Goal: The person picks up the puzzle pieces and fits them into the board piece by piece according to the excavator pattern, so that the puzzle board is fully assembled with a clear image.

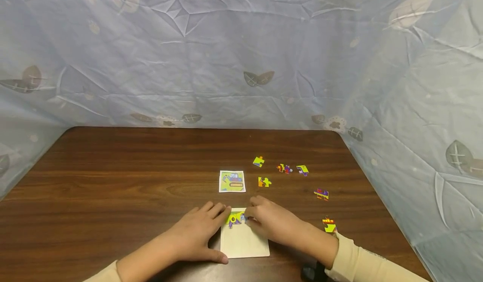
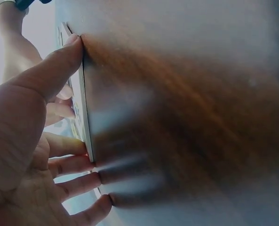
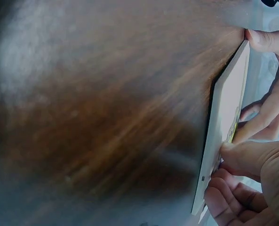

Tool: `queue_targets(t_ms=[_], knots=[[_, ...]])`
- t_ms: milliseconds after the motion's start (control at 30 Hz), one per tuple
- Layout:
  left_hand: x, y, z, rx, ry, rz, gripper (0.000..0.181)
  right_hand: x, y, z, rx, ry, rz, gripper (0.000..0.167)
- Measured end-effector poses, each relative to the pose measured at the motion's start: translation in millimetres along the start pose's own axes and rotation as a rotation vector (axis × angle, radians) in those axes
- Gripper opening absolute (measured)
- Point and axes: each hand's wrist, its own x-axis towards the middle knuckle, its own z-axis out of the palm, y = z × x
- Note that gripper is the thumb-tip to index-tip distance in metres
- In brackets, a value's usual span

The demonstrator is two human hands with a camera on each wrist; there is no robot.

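Note:
A pale puzzle board (image 1: 245, 243) lies flat on the table, with joined yellow-green and purple puzzle pieces (image 1: 233, 220) along its far edge. My left hand (image 1: 196, 233) rests beside the board's left edge, fingers extended, its thumb touching near the front corner. At the far right part of the board, my right hand (image 1: 272, 219) pinches a puzzle piece with thumb and curled fingers. That piece is mostly hidden by the fingers. In the right wrist view the thumb (image 3: 245, 157) presses at the board's edge (image 3: 217, 122).
A picture card (image 1: 232, 181) of a digger lies just beyond the board. Several loose puzzle pieces are scattered to the right, among them a yellow-green one (image 1: 258, 161) and a red-and-yellow one (image 1: 329, 224). A patterned grey-blue curtain (image 1: 226, 55) surrounds the brown table (image 1: 132, 177).

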Motion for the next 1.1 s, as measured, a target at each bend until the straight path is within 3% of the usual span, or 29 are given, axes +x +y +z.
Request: queue_targets(t_ms=[433, 800, 1100], knots=[[0.6, 1.7, 0.8, 0.028, 0.000, 0.001, 0.111, -2.1, 3, 4, 0.010, 0.020, -0.014, 0.012], [1.5, 1.2, 0.6, 0.046, 0.014, 0.016, 0.112, 0.2, 9, -7, 0.057, -0.078, -0.015, 0.018], [1.7, 0.7, 0.0, 0.050, 0.024, 0.011, 0.113, -13.2, 36, -13, 0.144, -0.013, -0.067, 0.021]])
